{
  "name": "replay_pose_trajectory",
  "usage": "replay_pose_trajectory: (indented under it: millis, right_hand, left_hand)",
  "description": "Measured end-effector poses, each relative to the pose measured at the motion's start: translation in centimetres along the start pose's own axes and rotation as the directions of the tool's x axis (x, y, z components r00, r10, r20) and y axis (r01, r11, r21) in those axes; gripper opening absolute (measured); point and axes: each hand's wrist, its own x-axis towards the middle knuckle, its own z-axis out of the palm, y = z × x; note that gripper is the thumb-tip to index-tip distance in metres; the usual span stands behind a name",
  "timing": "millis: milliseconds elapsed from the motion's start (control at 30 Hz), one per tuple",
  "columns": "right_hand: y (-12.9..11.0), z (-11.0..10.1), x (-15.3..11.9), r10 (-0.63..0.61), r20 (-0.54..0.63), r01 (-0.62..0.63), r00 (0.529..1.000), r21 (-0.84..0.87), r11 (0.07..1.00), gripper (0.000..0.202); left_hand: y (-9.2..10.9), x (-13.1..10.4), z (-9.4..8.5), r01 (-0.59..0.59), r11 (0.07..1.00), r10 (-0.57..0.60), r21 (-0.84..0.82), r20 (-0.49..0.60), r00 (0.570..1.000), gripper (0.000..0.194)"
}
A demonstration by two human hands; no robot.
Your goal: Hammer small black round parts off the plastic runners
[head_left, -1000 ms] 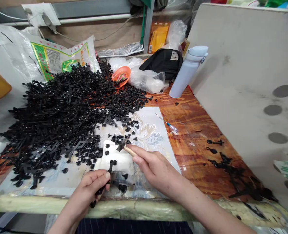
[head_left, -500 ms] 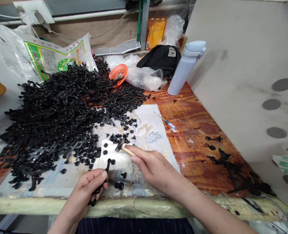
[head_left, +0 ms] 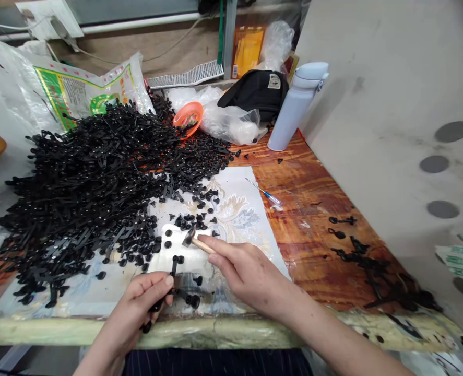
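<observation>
My left hand [head_left: 151,295] is closed around several slim black plastic parts [head_left: 174,267] near the table's front edge, their round ends sticking out past the fingers. In my right hand [head_left: 239,263] is a small hammer [head_left: 203,246], gripped by its wooden handle. Its dark metal head is over a white pad [head_left: 203,261], in front of small black round pieces [head_left: 168,244]; whether it touches the pad I cannot tell. A large heap of black plastic parts [head_left: 98,167] covers the left of the table.
A screwdriver [head_left: 270,197] lies on the patterned cloth's [head_left: 235,209] right edge. Behind stand a pale blue bottle [head_left: 296,109], a black bag [head_left: 257,94] and an orange bowl [head_left: 188,116]. Black scraps [head_left: 372,266] lie at the right, beside a grey panel [head_left: 388,104].
The hammer head has shifted slightly left and toward me, its angle a little changed. My left hand holds the black parts as before. The whole view has moved slightly.
</observation>
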Motion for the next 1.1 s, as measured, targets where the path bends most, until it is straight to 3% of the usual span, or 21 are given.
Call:
replay_pose_trajectory:
  millis: [200, 400, 567, 733, 900, 1033, 1100]
  right_hand:
    - [-0.7, -0.8, -0.4, -0.094, 0.051, 0.096, 0.994, -0.030, 0.995, 0.045]
    - [-1.1, -0.6, -0.5, -0.241, -0.121, 0.250, 0.963, 0.065, 0.966, 0.044]
    - [-1.1, -0.4, 0.5, -0.092, 0.125, 0.105, 0.988, -0.097, 0.990, 0.042]
    - [-1.9, -0.7, 0.4, -0.152, 0.022, 0.152, 0.988, -0.012, 0.988, 0.044]
    - [-1.6, 0.4, 0.2, -0.071, 0.147, 0.100, 0.987, -0.198, 0.975, 0.042]
    - [-1.6, 0.6, -0.1, -0.070, 0.042, 0.075, 0.997, -0.142, 0.987, 0.043]
    - [-1.6, 0.8, -0.1, -0.039, 0.059, 0.048, 0.998, -0.164, 0.985, 0.043]
  left_hand:
    - [0.2, 0.1, 0.0, 0.006, 0.998, -0.009, 0.056, 0.045, 0.999, 0.045]
    - [1.1, 0.1, -0.6, -0.019, 0.985, 0.003, 0.174, 0.093, 0.996, 0.043]
    - [2.2, 0.1, -1.3, -0.038, 0.952, -0.003, 0.303, 0.133, 0.991, 0.041]
    - [2.7, 0.3, -1.7, -0.011, 0.947, -0.035, 0.320, 0.137, 0.990, 0.040]
    - [2.6, 0.4, -1.8, -0.010, 0.950, -0.043, 0.313, 0.161, 0.986, 0.042]
    - [2.3, 0.6, -1.8, -0.003, 0.949, -0.051, 0.315, 0.164, 0.985, 0.042]
    - [2.3, 0.7, -1.8, -0.011, 0.947, -0.045, 0.320, 0.168, 0.985, 0.042]
